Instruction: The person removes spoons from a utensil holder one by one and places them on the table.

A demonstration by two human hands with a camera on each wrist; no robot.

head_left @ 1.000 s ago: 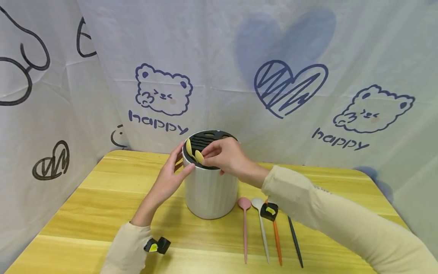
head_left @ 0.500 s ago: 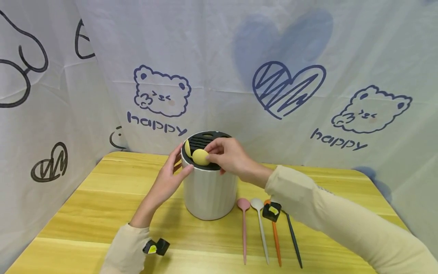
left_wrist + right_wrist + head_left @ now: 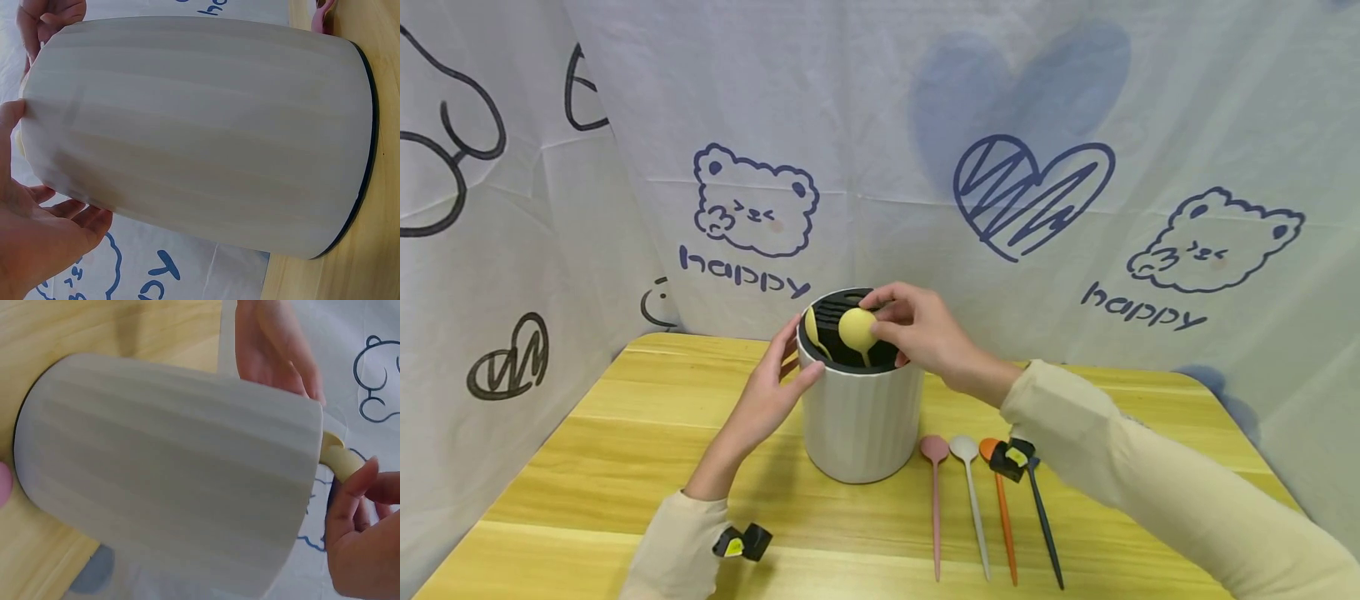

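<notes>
My right hand (image 3: 917,327) pinches a yellow spoon (image 3: 857,329) by its round bowl, the handle pointing down into the black slotted lid (image 3: 835,312). A second yellow spoon (image 3: 812,326) stands at the lid's left side, bowl up. The lid tops a white ribbed utensil holder (image 3: 861,425) that stands upright on the table. My left hand (image 3: 772,379) holds the holder's upper left side, thumb at the front rim and fingers around the side. In the right wrist view the held spoon (image 3: 345,464) sticks out past the rim, between thumb and fingers.
Right of the holder, a pink spoon (image 3: 936,500), a white spoon (image 3: 975,508), an orange spoon (image 3: 1006,517) and a dark spoon (image 3: 1047,525) lie side by side on the wooden table (image 3: 850,533). A printed white cloth (image 3: 880,167) hangs behind.
The right hand has moved right with the yellow spoon and turned its bowl to face the head camera, away from the other yellow spoon. The left hand stays on the holder.
</notes>
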